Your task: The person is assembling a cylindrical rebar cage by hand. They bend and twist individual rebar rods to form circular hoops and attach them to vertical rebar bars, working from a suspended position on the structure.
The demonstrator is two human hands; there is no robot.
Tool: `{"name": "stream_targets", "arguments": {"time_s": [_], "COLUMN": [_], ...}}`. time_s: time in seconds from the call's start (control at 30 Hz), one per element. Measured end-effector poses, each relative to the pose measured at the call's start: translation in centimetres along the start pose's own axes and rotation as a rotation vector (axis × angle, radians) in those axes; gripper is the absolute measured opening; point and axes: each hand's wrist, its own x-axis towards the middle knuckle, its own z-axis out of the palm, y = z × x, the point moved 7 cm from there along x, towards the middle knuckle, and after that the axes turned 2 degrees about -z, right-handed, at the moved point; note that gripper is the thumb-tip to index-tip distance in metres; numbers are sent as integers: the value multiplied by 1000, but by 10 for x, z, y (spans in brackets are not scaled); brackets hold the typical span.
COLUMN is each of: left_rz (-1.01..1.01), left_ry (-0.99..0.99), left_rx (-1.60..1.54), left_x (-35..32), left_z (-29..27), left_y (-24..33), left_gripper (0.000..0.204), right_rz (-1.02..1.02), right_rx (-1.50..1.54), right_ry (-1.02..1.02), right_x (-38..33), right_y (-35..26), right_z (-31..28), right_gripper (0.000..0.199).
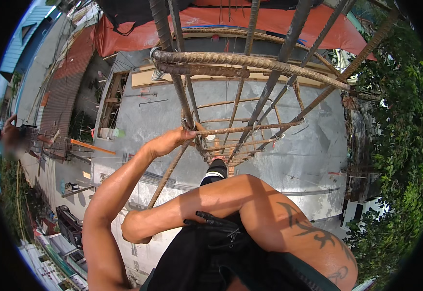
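A tall cage of ribbed steel rebar (265, 94) rises around me, its upright bars tied to square stirrups with wire. My left hand (178, 139) is closed at the corner of a rusty stirrup (250, 129), thumb on top, beside a wire tie; its other fingers are partly hidden. Crossing in front of my body, my right arm ends in my right hand (136, 228), closed around a slanting rebar (169, 175) where that bar passes under the wrist. One dark shoe (215, 169) with a white band stands on the lower bars of the cage.
Far below lies a grey concrete slab (172, 109) with planks (141, 79) along its far edge. An orange tarp (202, 18) hangs beyond the bars. Trees (400, 131) stand on the right. Another person (15, 138) is at far left, near a rusty metal roof (68, 87).
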Motion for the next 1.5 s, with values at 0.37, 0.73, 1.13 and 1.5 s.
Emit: {"name": "stream_targets", "arguments": {"time_s": [0.37,0.73,1.13,1.5], "left_rz": [-24,192,173,763], "left_ry": [433,694,704,1085], "left_rx": [-178,7,36,449], "left_x": [-10,-2,-3,-74], "left_z": [27,20,15,12], "left_y": [-1,4,-3,81], "left_gripper": [60,31,29,63], "right_rz": [420,184,591,-246], "right_rx": [192,468,1008,1323], "right_ry": [-49,210,1156,724], "right_x": [29,-92,-192,-140], "right_y": [100,81,91,85], "right_z": [171,199,184,199], "right_gripper": [26,21,40,32]}}
